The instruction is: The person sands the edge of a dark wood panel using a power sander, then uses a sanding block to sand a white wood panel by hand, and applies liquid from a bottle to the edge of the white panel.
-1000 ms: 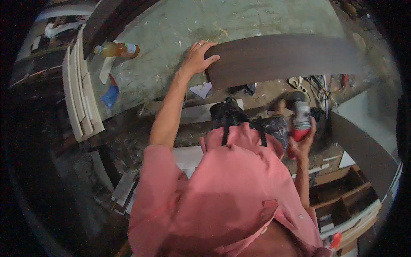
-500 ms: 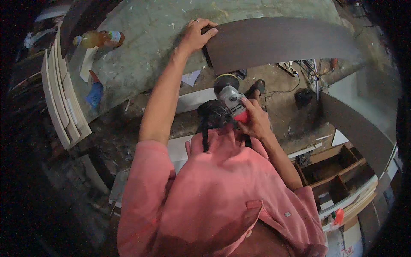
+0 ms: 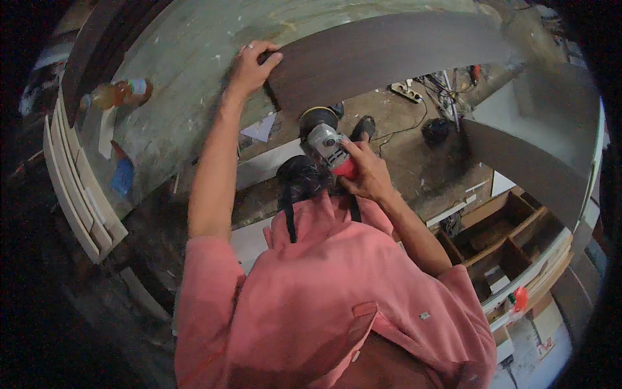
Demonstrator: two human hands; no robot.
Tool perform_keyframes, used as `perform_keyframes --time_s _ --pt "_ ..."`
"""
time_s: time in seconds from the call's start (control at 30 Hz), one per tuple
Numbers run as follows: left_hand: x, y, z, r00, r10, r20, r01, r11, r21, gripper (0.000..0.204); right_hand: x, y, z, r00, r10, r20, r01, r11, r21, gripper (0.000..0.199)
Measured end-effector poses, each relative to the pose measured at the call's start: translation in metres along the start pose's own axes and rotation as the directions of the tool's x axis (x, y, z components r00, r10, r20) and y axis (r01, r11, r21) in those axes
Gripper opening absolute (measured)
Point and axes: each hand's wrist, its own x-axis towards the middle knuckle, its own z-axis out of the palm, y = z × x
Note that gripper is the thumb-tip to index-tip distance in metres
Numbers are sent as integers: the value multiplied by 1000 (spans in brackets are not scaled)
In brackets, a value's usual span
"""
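Observation:
At the far side, my left hand (image 3: 253,70) grips the left end of a long dark wood-grain panel (image 3: 382,55), thumb and fingers over its corner. The panel reaches to the right over the green worktop (image 3: 194,61). My right hand (image 3: 370,170) is wrapped round the red and grey body of an angle grinder (image 3: 329,144). A round black disc pad (image 3: 317,118) with a yellowish rim sits on the grinder's far end. It is close to the panel's near edge; whether they touch I cannot tell.
A bottle of amber liquid (image 3: 133,93) lies at left, near a blue-ended tool (image 3: 122,175). Pale boards (image 3: 81,194) stand at the left edge. Beyond my right arm are a power strip (image 3: 406,93), tangled cables (image 3: 440,91) and a compartmented wooden box (image 3: 499,227).
The whole view has swung, so the scene sits farther left. My left hand keeps its hold on the panel's end. The grinder has moved slightly right along the panel's near edge.

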Motion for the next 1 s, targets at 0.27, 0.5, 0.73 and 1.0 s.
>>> perform_keyframes --time_s 0.27,0.5,0.73,1.0 --pt "-43 -36 -47 999 -23 -49 23 1000 -12 25 -9 -14 7 990 64 -125 -63 998 6 94" --pt "-99 -80 -107 997 -67 -37 64 995 -74 22 -16 -32 22 948 43 -314 -27 998 55 92" --pt "-152 -123 -166 996 -70 -51 67 996 -65 25 -25 -63 25 912 184 -366 -127 976 175 94" --pt "-181 -125 -201 991 -125 -42 123 992 -39 24 -36 -77 29 940 74 -333 -36 992 118 94"
